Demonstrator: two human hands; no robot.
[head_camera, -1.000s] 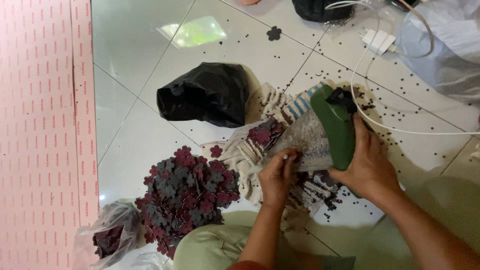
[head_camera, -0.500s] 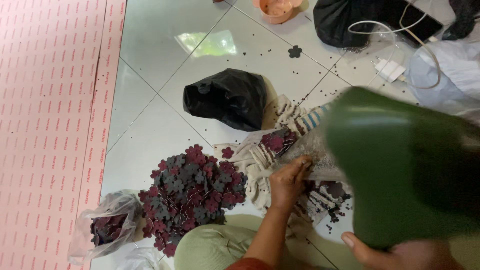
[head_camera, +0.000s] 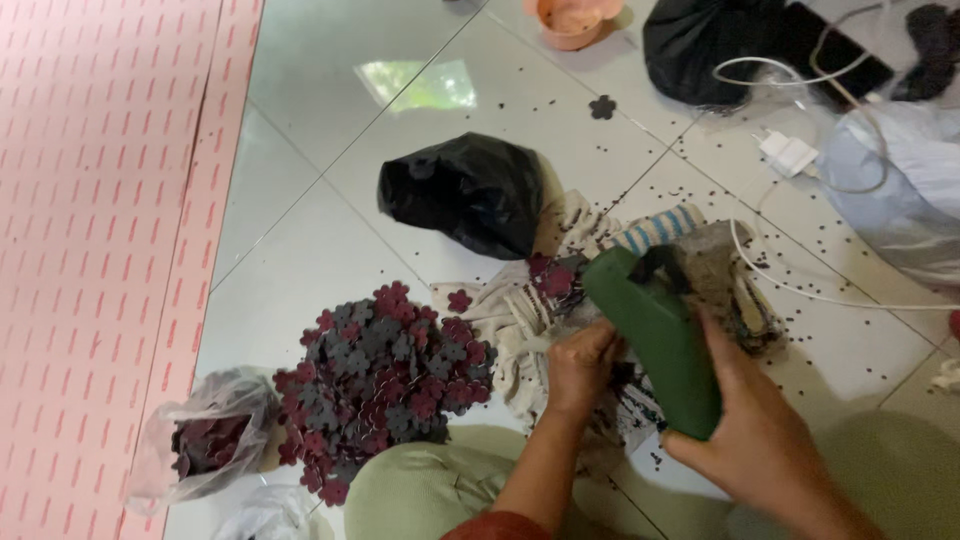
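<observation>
Right hand (head_camera: 765, 440) grips the green block-shaped tool (head_camera: 655, 335) by its lower end; long axis tilts up-left, its dark head over the striped cloth (head_camera: 510, 310). Left hand (head_camera: 580, 368), fingers clenched on the cloth, sits just left of the tool.

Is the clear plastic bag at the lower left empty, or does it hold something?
Not empty. The clear bag lies slumped on the floor, and dark red flower-shaped pieces show through its plastic.

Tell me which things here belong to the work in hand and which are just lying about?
In use: green tool in right hand; left hand on cloth; pile of flower cutouts.

Lying about: black bag, white charger, orange bowl, clear bag.
</observation>
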